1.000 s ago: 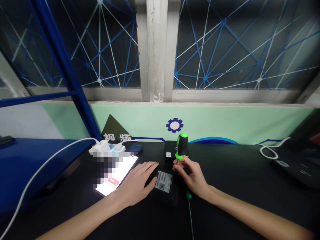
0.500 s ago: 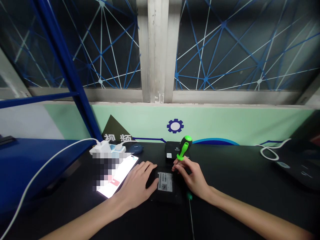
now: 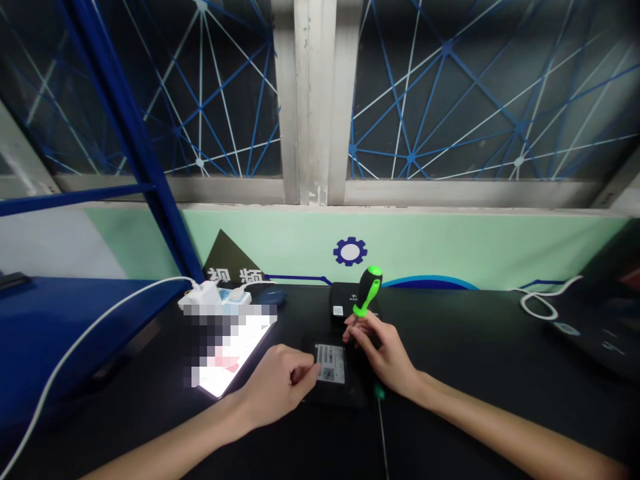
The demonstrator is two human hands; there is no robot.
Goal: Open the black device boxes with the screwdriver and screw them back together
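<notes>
1. Two bare hands of mine work at a flat black device (image 3: 334, 392) on the desk (image 3: 465, 353).
2. Right hand (image 3: 384, 347): fingertips pinching the green-and-black screwdriver (image 3: 369, 291) just below its handle, which tilts upward; I cannot see the tip.
3. Left hand (image 3: 280, 381): fingers curled, thumb by the device's white label (image 3: 331, 363); I cannot tell whether it holds anything.
4. A lit phone (image 3: 237, 353) lies beyond my left wrist.
</notes>
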